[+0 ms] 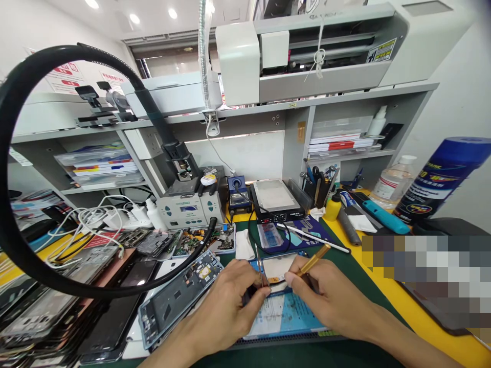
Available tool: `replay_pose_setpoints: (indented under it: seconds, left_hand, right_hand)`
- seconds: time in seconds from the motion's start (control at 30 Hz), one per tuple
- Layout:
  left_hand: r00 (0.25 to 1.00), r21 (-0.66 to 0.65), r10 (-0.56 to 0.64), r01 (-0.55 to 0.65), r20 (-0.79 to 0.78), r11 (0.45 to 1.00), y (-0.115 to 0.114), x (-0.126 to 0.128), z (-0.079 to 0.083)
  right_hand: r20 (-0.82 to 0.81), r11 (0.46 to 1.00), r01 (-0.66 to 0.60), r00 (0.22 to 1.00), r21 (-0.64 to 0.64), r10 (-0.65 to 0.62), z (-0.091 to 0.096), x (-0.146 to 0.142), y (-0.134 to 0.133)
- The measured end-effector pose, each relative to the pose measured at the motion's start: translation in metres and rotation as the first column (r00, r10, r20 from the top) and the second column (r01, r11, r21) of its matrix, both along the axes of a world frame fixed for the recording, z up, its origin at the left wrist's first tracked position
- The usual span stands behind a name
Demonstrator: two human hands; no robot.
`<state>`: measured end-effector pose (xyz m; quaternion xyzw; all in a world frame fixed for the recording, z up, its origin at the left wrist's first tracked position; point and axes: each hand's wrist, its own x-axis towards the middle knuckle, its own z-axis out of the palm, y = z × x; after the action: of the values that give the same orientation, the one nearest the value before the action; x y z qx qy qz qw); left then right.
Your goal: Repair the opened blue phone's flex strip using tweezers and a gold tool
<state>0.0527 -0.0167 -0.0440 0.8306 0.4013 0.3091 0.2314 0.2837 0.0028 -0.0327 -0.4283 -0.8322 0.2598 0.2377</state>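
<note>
My left hand [233, 296] is closed round a pair of thin metal tweezers [259, 259], which point up and away. In my right hand [326, 296] is a slim gold-coloured pen-like tool [314, 259], gripped like a pencil; its working tip is hard to make out. Between the hands lies a blue-edged phone part [282, 263] with a pale flat panel. A small orange flex cable [274, 279] shows along its near edge, close to both hands. Beneath is a blue and white printed sheet [284, 313], partly covered by my hands.
A blue phone frame [180, 296] lies left of my left hand. A black flexible hose [115, 291] loops over the left side. Behind stand a hot-air station [187, 209] and a flat heating plate [274, 197]. Bottles and a blue spray can [441, 179] are right.
</note>
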Motion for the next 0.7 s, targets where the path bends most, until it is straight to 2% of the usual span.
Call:
replay_pose_setpoints:
  seconds: [0.37, 0.7]
  left_hand:
    - [1.000, -0.004, 0.004, -0.004, 0.002, 1.000, -0.0005, 0.0007, 0.0015]
    - [1.000, -0.011, 0.010, -0.010, -0.005, 1.000, -0.0018, -0.0003, -0.0013]
  right_hand:
    - [-0.022, 1.000, -0.023, 0.999, -0.008, 0.023, -0.0002, -0.0010, -0.0007]
    - [0.005, 0.995, -0.064, 0.998, 0.072, 0.064, 0.0006, -0.0010, -0.0029]
